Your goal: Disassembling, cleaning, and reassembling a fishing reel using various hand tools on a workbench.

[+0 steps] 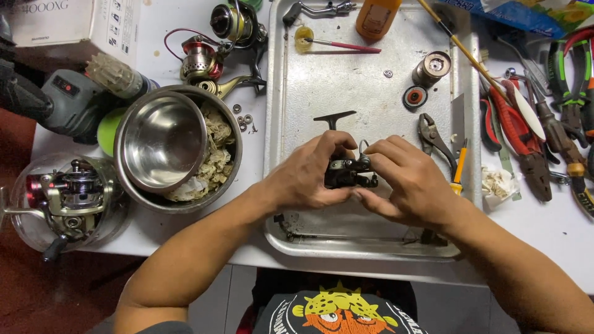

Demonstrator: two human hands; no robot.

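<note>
- Left hand [312,173] and right hand [402,179] are both closed around a small black reel body [348,173], held just above the middle of a metal tray [278,124]; fingers cover most of the part.
- A black handle [334,117] projects from behind the left hand's fingers; whether it is joined to the held part cannot be told.
- On the tray, right of the hands: grey pliers [433,139], touching a yellow-handled tool [459,170]. Further back: a cylindrical spool [432,67], a red-and-black disc [414,96], a small brush [337,44] and an orange bottle [376,17].
- Left of the tray: two nested steel bowls [164,142], the outer one holding crumpled rags [216,161]; a fishing reel [204,62] sits behind them.
- Far left edge: a clear tub [37,229] containing another reel.
- Right of the tray: red-handled pliers [513,130] and green-handled pliers [566,68] lie crowded together on the table.
</note>
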